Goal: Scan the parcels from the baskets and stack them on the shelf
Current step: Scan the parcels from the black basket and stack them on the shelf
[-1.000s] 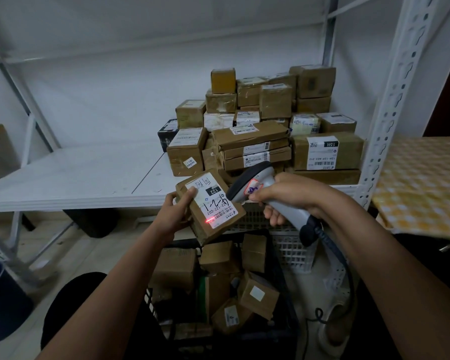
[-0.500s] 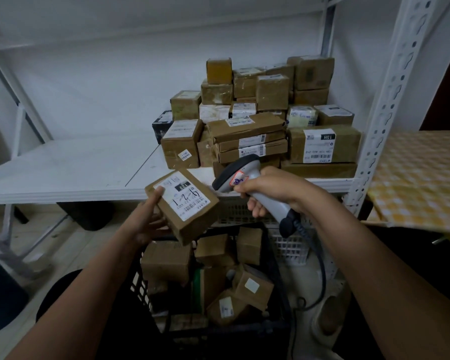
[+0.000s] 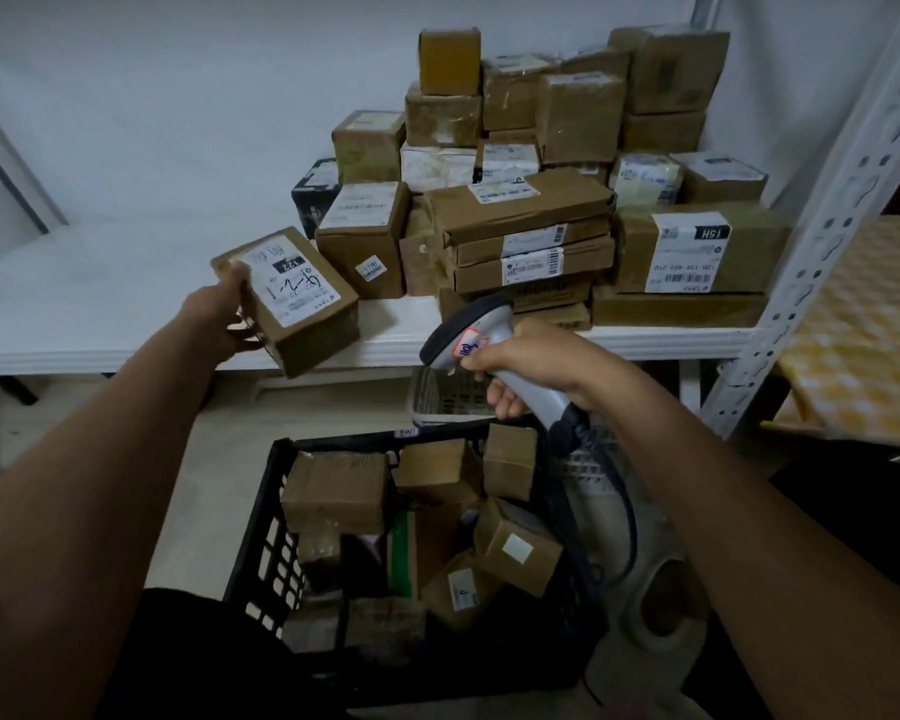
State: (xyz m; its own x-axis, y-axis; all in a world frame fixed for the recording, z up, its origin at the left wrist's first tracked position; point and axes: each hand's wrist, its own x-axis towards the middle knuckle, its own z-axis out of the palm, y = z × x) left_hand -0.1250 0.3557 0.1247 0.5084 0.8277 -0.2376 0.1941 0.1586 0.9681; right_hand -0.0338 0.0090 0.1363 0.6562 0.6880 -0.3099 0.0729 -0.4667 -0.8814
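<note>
Parcel (image 3: 292,298) gripped by left hand (image 3: 219,324) | scanner (image 3: 484,350) gripped by right hand (image 3: 531,366)

Brown labelled parcel (image 3: 294,298) tilted over the white shelf (image 3: 100,314) edge, left of the stacked parcels (image 3: 531,200)

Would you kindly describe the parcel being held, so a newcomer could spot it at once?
Look at the white shelf, left of the stacked parcels. The held parcel is tilted over the shelf's front edge in the left hand. Unlike its neighbours, its label bears large handwriting.
</note>
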